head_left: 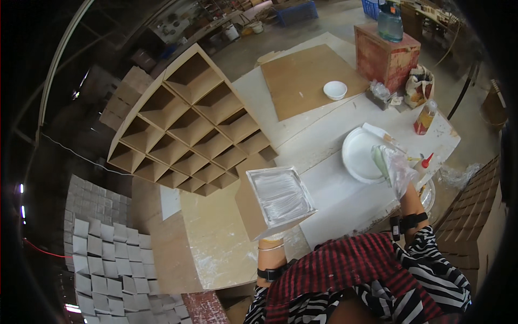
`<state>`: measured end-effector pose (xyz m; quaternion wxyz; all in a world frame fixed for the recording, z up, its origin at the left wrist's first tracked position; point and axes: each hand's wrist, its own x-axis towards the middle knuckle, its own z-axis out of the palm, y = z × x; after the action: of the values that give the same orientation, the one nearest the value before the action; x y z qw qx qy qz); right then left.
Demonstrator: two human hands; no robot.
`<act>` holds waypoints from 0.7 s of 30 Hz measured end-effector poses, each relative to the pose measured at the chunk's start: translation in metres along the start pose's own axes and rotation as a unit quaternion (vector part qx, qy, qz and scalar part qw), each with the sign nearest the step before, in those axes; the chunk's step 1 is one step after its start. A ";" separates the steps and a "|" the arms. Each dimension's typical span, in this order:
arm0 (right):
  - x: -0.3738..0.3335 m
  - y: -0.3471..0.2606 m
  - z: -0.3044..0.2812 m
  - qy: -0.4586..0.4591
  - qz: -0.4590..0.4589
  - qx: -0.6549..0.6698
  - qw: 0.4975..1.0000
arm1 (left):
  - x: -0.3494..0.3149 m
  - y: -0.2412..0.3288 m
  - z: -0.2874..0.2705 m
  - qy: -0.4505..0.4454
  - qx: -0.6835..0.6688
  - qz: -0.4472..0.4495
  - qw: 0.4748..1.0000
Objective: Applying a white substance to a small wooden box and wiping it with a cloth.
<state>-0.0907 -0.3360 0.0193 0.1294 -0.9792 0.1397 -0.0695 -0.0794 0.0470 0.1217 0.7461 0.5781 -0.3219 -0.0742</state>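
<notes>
A woodworking workshop; a bare wooden grid shelf [186, 124] lies on the paint-smeared bench [334, 178] to the left; loose brown boards [305, 78] rest farther off; stacked square panels [100, 254] fill the near left; a concrete floor [334, 21] with crates lies beyond.

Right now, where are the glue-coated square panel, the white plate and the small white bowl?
glue-coated square panel [280, 195], head view, middle of its wet upper face.
white plate [358, 156], head view, bare left part of its inside.
small white bowl [335, 89], head view, its hollow centre.
</notes>
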 end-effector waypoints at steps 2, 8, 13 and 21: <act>-0.006 0.007 0.005 0.012 0.027 0.041 0.999 | -0.008 0.001 -0.001 0.001 0.004 0.003 1.000; -0.008 0.011 0.031 0.060 0.080 0.267 0.959 | -0.026 0.012 -0.004 0.022 0.035 0.005 0.999; -0.015 0.001 0.036 0.099 0.149 0.506 0.844 | -0.027 0.020 -0.006 0.025 0.041 0.015 0.999; -0.011 0.012 0.044 0.067 0.193 0.671 0.712 | -0.029 0.014 -0.009 0.034 0.038 0.020 0.999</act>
<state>-0.0965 -0.3342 -0.0271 0.7535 -0.5791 0.2508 -0.1844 -0.1010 0.0731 0.1222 0.7356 0.6015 -0.3104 -0.0279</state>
